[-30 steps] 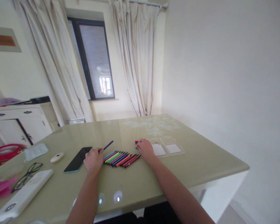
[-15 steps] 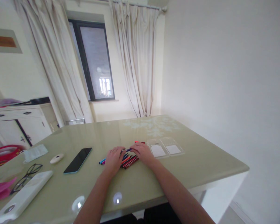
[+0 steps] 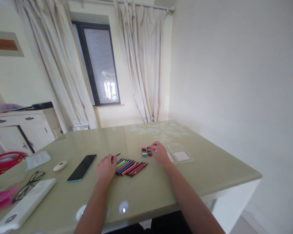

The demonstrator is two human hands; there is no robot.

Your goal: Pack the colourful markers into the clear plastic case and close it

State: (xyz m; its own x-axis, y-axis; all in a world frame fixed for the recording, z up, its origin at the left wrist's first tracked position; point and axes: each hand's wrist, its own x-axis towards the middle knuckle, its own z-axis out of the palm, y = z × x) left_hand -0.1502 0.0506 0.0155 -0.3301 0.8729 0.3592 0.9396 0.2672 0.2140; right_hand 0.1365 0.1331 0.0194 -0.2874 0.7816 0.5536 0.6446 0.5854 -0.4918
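Observation:
My left hand [image 3: 106, 167] is closed on a felt-tip pen, whose bare dark tip [image 3: 118, 154] pokes out past the fingers. Just right of it lies a row of uncapped felt-tip pens [image 3: 130, 167] in many colours, tips pointing away from me. My right hand [image 3: 158, 152] pinches a small dark blue or purple pen cap [image 3: 149, 148] above the table. Under and beside those fingertips, coloured pen caps [image 3: 144, 152] are lined up in two short columns. The right hand partly covers a clear plastic case [image 3: 191, 159] with white inserts, lying opened flat.
On the left of the table [image 3: 185, 191] lie a black phone [image 3: 82, 168], a white oval object [image 3: 60, 165], eyeglasses [image 3: 28, 187], a long white device [image 3: 26, 204], a face mask [image 3: 38, 160] and something pink [image 3: 2, 198]. A wall [image 3: 234, 81] rises on the right.
My hands, together over the pens before, have parted. The pen is now uncapped: the left hand has moved left with it, the right hand has carried the cap right to the other caps.

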